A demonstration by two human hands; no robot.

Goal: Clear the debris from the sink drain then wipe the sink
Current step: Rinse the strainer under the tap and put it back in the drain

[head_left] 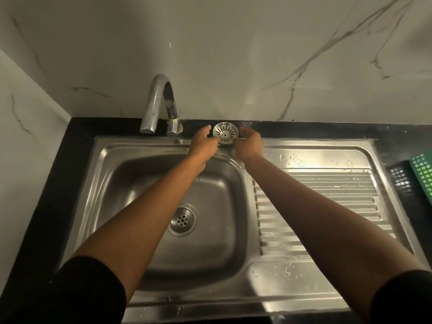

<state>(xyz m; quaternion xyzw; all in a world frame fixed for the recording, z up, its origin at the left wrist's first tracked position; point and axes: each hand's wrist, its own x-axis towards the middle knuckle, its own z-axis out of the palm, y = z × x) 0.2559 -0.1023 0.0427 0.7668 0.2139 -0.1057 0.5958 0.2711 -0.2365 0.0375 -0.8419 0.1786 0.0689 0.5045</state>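
behind the sink, on the counter: strainer pinched between left hand and right hand, both grips closed on its rim.

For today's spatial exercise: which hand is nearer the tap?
Left. The left hand is just right of the tap; the right hand is farther right, beyond the strainer.

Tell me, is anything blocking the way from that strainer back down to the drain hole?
Nothing visible. Both hands hold the strainer at the sink's back edge, and the drain lies open in the basin, with only the left forearm passing beside it.
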